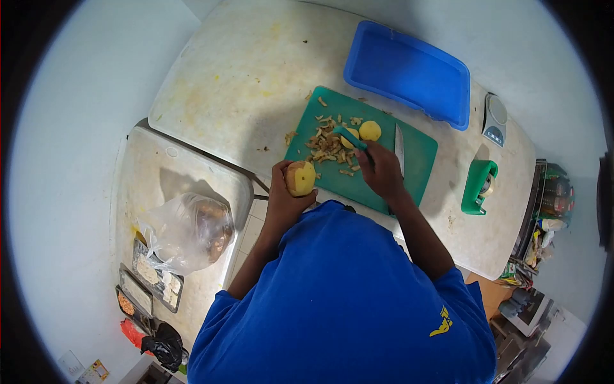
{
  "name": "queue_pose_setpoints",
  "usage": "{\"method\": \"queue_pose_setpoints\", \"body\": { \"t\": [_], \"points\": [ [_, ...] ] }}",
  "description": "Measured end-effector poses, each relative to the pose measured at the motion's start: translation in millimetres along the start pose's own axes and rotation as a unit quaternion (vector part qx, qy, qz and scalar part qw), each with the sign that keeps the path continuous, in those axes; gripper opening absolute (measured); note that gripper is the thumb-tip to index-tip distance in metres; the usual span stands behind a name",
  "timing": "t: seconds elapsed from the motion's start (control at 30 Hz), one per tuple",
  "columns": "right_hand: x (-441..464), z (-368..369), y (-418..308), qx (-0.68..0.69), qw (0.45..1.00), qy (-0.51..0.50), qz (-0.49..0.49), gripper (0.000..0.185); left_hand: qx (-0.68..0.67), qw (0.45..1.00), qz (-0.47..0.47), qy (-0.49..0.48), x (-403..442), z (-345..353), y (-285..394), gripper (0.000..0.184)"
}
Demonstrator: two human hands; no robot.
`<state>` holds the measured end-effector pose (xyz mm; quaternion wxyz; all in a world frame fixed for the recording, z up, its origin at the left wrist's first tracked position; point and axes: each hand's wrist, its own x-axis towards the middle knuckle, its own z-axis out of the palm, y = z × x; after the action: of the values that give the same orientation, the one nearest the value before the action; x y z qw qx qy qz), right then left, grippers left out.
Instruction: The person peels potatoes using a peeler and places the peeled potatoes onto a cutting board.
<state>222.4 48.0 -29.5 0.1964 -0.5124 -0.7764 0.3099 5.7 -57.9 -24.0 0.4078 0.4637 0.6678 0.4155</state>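
My left hand (281,195) is wrapped round a partly peeled potato (300,178), with brown skin left on one side. In my right hand (382,169) is a green peeler (350,137), held over the green cutting board (416,144) and apart from the potato. Brown peelings (328,148) lie heaped on the board below it. A peeled potato (369,130) rests near the board's far side, and another yellow one shows partly behind the peeler. To the right of my right hand lies a knife (400,144) on the board.
A blue tray (409,67) stands beyond the board. Over on the right are a kitchen scale (495,118) and a green tape dispenser (479,187). A second table (147,173) at the left carries a clear plastic bag (188,232) and several dark trays (157,275).
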Motion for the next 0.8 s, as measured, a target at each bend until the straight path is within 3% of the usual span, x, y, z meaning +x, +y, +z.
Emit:
{"method": "queue_pose_setpoints", "body": {
  "t": [0.07, 0.17, 0.37, 0.47, 0.6, 0.8],
  "points": [
    [-2, 41, 41, -0.033, 0.999, 0.000, -0.005, 0.038, -0.020, 1.000, 0.016, -0.012, 3, -3, 0, 0.078],
    [-10, 53, 60, -0.047, 0.988, -0.106, 0.102, 0.038, -0.068, 0.997, 0.027, -0.021, 5, -3, -9, 0.082],
    [-9, 15, -6, 0.265, 0.944, -0.129, 0.145, 0.035, -0.121, 0.991, 0.030, -0.045, 9, 2, -12, 0.081],
    [-19, 5, -37, 0.176, 0.982, -0.055, -0.038, 0.032, -0.179, 0.982, -0.007, -0.058, 9, 2, -3, 0.077],
    [-31, -10, -64, 0.053, 0.991, -0.096, -0.080, 0.030, -0.237, 0.964, -0.077, -0.091, 9, 0, 1, 0.070],
    [-37, -6, -72, -0.001, 0.991, -0.108, -0.085, 0.028, -0.201, 0.972, -0.074, -0.095, 3, 0, 5, 0.065]
  ]
}}
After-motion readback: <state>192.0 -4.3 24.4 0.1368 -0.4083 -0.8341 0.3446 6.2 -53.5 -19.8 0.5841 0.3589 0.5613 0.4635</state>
